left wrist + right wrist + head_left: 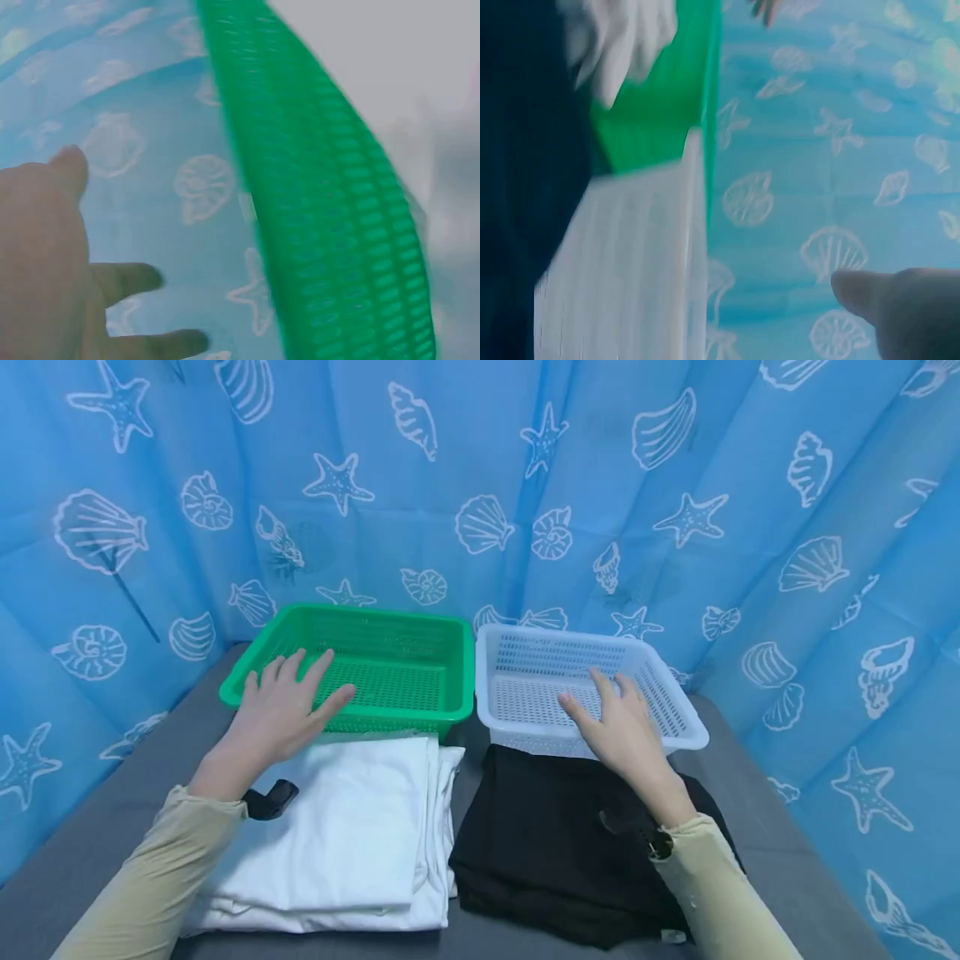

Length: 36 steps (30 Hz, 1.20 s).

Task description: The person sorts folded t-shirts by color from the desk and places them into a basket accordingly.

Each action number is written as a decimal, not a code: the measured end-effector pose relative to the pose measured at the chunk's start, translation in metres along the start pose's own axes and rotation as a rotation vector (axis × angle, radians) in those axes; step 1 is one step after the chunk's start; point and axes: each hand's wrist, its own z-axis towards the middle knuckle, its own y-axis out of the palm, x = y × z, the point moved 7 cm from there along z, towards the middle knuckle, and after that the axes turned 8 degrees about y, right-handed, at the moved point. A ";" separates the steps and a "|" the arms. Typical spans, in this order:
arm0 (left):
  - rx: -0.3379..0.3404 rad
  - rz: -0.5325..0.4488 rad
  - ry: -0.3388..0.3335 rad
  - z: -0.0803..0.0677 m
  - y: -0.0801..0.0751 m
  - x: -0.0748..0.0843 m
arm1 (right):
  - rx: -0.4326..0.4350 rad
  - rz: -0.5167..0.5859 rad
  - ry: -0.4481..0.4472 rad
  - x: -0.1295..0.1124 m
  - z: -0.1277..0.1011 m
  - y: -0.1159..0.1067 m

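Your left hand [281, 710] is extended forward, palm down, fingers straight and slightly spread, holding nothing. Your right hand [618, 722] mirrors it, palm down with fingers straight and empty. Both forearms are sleeved to the wrist, each wrist carrying a dark strap.

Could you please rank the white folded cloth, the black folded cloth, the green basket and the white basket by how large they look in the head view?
1. White folded cloth and black folded cloth: about alike, and nearer the camera, so unranked.
2. Green basket and white basket: they look alike; the green seems slightly wider.
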 end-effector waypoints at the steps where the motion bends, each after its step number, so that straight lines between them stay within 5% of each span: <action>1: 0.013 -0.036 0.006 -0.003 -0.003 0.003 | 0.021 0.039 -0.023 -0.005 -0.004 -0.001; 5: 0.042 -0.151 0.012 -0.021 -0.009 0.006 | 0.074 0.206 -0.123 -0.026 -0.017 0.001; 11: 0.062 -0.257 0.008 -0.043 -0.007 -0.009 | 0.010 0.527 -0.201 -0.056 -0.029 0.012; 18: 0.346 -0.270 0.033 -0.070 -0.008 -0.034 | -0.289 0.874 -0.107 -0.083 -0.046 0.053; 20: 0.369 -0.284 0.025 -0.076 -0.004 -0.040 | -0.393 0.922 -0.083 -0.090 -0.051 0.068; 26: 0.262 -0.308 -0.045 -0.089 0.016 -0.057 | -0.584 0.953 -0.059 -0.107 -0.061 0.107; 32: 0.114 -0.339 -0.139 -0.093 0.032 -0.074 | -0.641 0.933 -0.009 -0.110 -0.058 0.125; 36: 0.027 -0.346 -0.135 -0.092 0.040 -0.079 | -0.675 0.947 0.021 -0.109 -0.056 0.130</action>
